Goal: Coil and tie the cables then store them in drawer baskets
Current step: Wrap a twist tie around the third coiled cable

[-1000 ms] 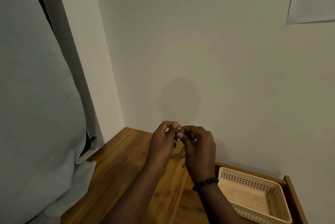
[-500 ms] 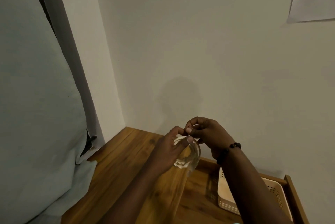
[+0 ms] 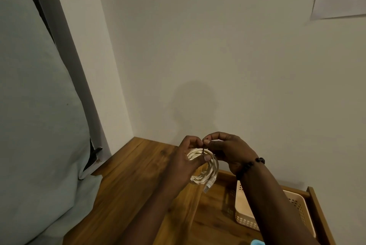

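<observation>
Together, above the wooden bench (image 3: 138, 175), the left hand (image 3: 184, 162) grips a coiled white cable (image 3: 206, 167) while the right hand (image 3: 227, 150) pinches a thin tie (image 3: 203, 148) at its top.

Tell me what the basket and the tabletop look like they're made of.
The basket looks like matte beige plastic, going by the moulded rows of small holes in its walls. The tabletop looks like wood with a satin finish: brown planks with visible grain and a knot, though it could be veneer.
</observation>
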